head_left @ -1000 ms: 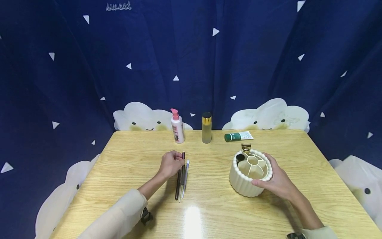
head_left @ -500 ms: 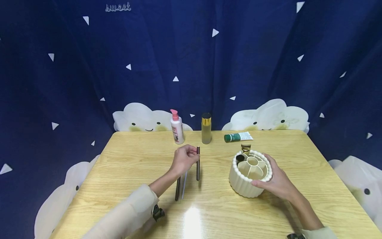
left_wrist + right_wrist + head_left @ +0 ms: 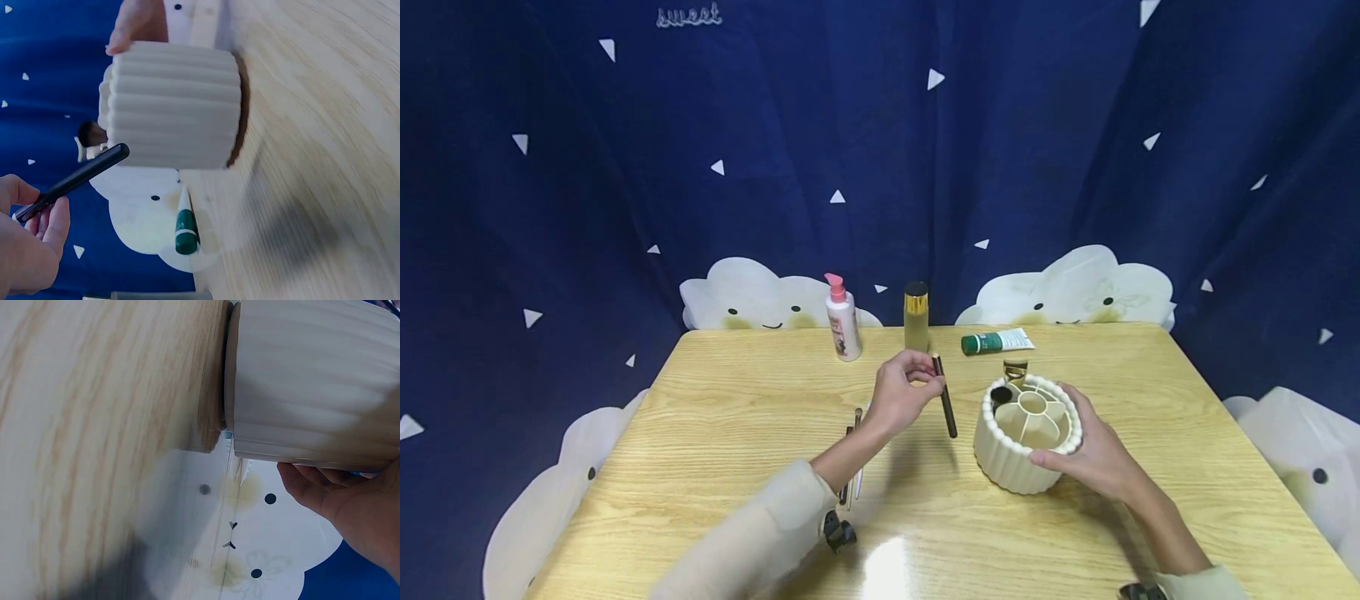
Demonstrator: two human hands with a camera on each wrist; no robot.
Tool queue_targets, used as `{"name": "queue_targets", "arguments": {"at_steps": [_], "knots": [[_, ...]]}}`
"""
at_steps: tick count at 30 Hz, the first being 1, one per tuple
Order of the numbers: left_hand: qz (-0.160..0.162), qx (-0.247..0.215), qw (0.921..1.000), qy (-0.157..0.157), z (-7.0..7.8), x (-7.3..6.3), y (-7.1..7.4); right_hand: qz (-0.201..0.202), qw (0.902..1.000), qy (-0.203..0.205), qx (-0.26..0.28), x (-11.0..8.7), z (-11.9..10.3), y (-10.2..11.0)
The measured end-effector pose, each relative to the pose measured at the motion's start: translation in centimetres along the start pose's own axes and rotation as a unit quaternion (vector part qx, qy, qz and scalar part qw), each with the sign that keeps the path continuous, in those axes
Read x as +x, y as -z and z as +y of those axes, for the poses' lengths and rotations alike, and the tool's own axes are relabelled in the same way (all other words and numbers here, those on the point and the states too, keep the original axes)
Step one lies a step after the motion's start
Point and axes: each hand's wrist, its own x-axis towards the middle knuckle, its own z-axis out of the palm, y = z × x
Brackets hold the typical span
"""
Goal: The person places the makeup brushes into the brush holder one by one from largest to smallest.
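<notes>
My left hand (image 3: 901,393) pinches a dark makeup pencil (image 3: 949,409) near its upper end, just left of the holder. The pencil tilts, its lower end toward the holder; in the left wrist view the pencil (image 3: 78,180) points at the ribbed wall. My right hand (image 3: 1097,454) grips the cream round makeup holder (image 3: 1011,467) from its right side, thumb at the front of the beaded rim. Inside, the holder is split into compartments around a centre ring. A dark-bristled brush (image 3: 1001,396) and a gold-topped item (image 3: 1016,369) stand in its left and back compartments.
Several slim brushes (image 3: 858,417) lie left of centre, partly behind my left forearm. At the back stand a pink-topped pump bottle (image 3: 844,327) and a gold-collared bottle (image 3: 916,321). A green and white tube (image 3: 998,342) lies behind the holder.
My left hand has lifted the makeup pencil from beside the brushes and carried it right, toward the holder. The pencil has gone from upright to tilted. My right hand keeps its grip on the holder.
</notes>
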Motion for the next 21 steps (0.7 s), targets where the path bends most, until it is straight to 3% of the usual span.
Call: {"name": "queue_targets", "arguments": {"at_steps": [21], "knots": [[0.008,-0.084,0.9957,-0.037,1.0,-0.3,-3.6,-0.001,0.9999,-0.001,0.016,-0.2,-0.4,0.1]]}}
